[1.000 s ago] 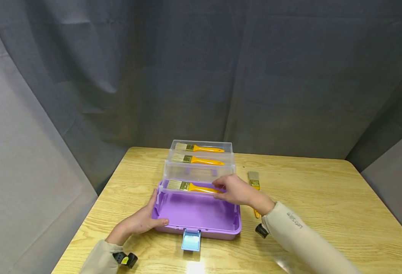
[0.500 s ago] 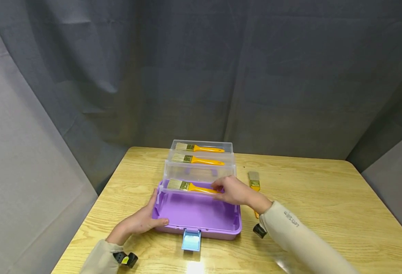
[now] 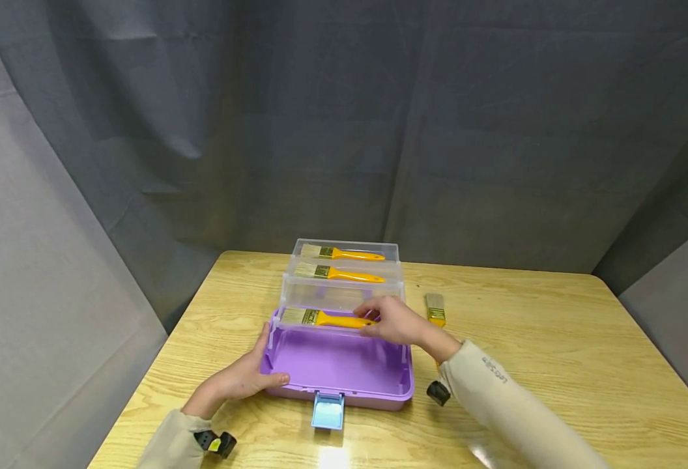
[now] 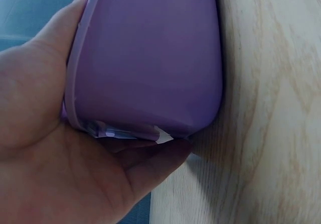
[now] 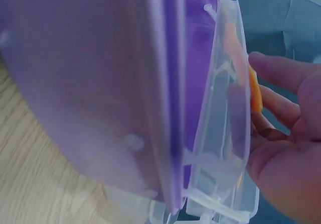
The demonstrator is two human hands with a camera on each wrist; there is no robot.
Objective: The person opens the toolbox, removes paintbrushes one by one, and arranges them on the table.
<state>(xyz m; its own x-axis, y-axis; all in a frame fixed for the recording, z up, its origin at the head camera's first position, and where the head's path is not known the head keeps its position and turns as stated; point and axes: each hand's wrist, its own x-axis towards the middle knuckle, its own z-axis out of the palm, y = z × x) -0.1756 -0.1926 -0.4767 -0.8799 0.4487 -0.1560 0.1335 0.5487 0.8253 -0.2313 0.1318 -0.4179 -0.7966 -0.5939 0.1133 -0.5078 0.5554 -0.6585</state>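
A purple toolbox stands opened out on the table, its clear trays stepped up behind it. My left hand grips its left end, thumb over the front rim and fingers round the back corner, as the left wrist view shows. At the lowest clear tray, my right hand pinches the handle end of a yellow-handled paintbrush, bristles pointing left. In the right wrist view the orange handle tip shows between thumb and fingers. One paintbrush lies in the middle tray, another paintbrush in the top one.
Another paintbrush lies on the wooden table right of the box, partly behind my right forearm. A light blue latch hangs down at the box's front. Dark grey curtains rise behind the table.
My right hand has moved slightly left and up, shifting the paintbrush left at the lowest tray. The left hand and the toolbox stay put.
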